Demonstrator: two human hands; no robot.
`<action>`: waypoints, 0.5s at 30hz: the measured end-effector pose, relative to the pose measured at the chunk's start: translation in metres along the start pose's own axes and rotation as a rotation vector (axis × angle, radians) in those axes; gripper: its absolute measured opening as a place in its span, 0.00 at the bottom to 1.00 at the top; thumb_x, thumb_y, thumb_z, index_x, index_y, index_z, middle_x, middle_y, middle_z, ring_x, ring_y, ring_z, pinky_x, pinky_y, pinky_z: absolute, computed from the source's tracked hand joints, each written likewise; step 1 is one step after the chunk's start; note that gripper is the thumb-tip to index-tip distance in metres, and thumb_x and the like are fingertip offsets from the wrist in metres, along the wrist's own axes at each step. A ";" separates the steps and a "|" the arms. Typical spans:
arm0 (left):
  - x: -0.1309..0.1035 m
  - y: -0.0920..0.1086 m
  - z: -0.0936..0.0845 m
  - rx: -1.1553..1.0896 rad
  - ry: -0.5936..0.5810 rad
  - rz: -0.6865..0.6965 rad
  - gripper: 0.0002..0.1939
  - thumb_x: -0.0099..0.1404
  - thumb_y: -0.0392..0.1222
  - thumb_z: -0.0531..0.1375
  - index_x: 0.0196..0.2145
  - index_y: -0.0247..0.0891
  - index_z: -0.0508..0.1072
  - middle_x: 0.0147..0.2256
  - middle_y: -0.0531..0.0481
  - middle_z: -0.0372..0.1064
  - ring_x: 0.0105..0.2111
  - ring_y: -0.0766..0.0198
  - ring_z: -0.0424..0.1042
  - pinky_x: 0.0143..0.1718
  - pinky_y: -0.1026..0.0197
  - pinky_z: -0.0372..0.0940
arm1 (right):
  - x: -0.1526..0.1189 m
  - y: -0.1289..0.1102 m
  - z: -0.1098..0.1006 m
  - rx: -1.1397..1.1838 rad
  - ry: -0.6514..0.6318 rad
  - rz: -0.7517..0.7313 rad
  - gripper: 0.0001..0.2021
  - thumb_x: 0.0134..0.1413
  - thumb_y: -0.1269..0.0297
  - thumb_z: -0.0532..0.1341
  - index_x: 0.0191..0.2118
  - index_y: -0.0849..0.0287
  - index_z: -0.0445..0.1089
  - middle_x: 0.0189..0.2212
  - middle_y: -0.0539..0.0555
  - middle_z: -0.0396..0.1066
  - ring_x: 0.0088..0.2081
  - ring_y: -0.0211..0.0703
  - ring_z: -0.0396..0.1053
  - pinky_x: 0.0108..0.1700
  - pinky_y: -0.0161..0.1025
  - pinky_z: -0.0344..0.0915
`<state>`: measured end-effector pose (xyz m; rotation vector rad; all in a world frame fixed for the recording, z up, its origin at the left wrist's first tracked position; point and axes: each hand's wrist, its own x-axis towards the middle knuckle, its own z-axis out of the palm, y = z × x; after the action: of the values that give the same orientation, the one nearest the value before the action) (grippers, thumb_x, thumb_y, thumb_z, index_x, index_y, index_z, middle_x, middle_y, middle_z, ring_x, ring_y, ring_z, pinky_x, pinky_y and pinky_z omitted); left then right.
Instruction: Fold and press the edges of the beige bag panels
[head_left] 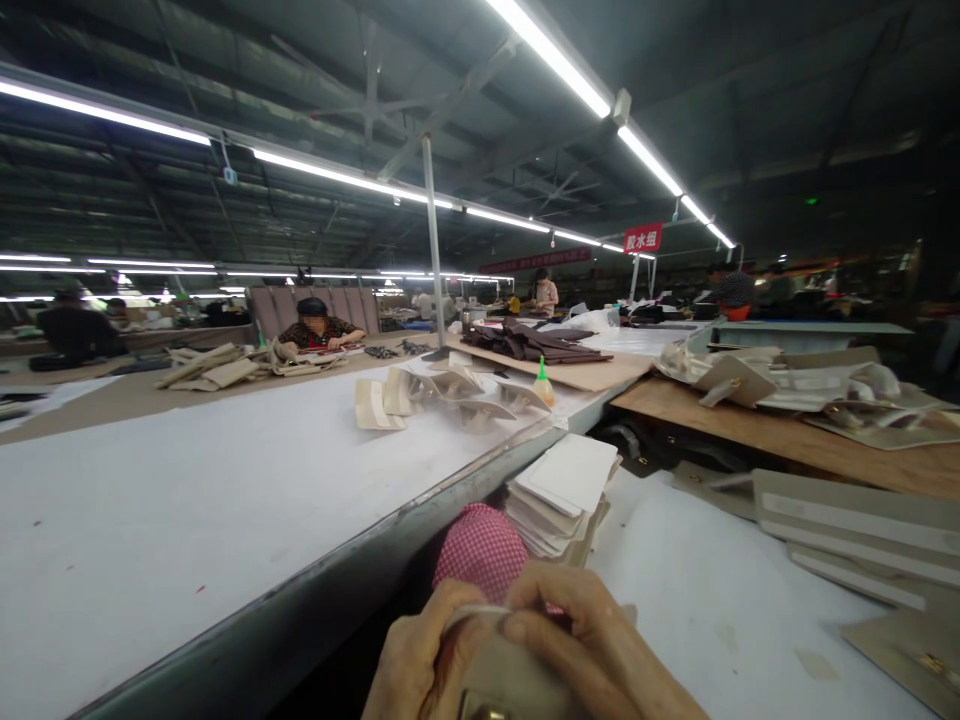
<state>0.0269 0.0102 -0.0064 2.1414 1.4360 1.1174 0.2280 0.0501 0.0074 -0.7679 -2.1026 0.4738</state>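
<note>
At the bottom edge, my left hand [420,660] and my right hand [592,650] both grip a beige leather-like piece [506,675] with a white rim and a bit of brass hardware at its lower end. The thumbs press along its top edge. Just behind my hands sits a red-and-white checked cushion [481,552]. A stack of white cut panels [561,495] lies right behind that.
A long white table [187,500] runs to the left with folded cream pieces [442,395] and a green-capped glue bottle [543,383]. Beige strips [855,520] and plywood board [750,420] lie on the right. A seated person [316,328] works farther back.
</note>
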 end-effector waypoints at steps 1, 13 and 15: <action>0.000 0.001 0.001 0.006 0.031 -0.024 0.17 0.75 0.50 0.47 0.37 0.43 0.72 0.29 0.52 0.76 0.27 0.65 0.74 0.28 0.68 0.66 | -0.001 0.000 0.001 -0.017 -0.009 0.009 0.03 0.64 0.66 0.62 0.38 0.51 0.72 0.31 0.45 0.75 0.34 0.38 0.74 0.36 0.33 0.72; 0.007 0.001 0.020 0.001 0.203 0.061 0.15 0.74 0.42 0.52 0.28 0.40 0.67 0.20 0.58 0.63 0.19 0.72 0.64 0.24 0.71 0.59 | -0.010 -0.020 0.010 -0.207 -0.038 -0.040 0.03 0.60 0.68 0.63 0.38 0.53 0.71 0.36 0.51 0.76 0.36 0.44 0.74 0.37 0.38 0.71; 0.007 -0.001 0.023 0.045 0.208 0.081 0.16 0.74 0.41 0.52 0.27 0.40 0.67 0.20 0.58 0.64 0.19 0.72 0.66 0.24 0.71 0.60 | -0.011 -0.019 0.009 -0.154 -0.039 0.014 0.03 0.60 0.69 0.62 0.38 0.53 0.71 0.35 0.51 0.76 0.36 0.44 0.74 0.39 0.38 0.71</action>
<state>0.0445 0.0201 -0.0192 2.1856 1.4855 1.3852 0.2191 0.0281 0.0061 -0.8680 -2.1898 0.3399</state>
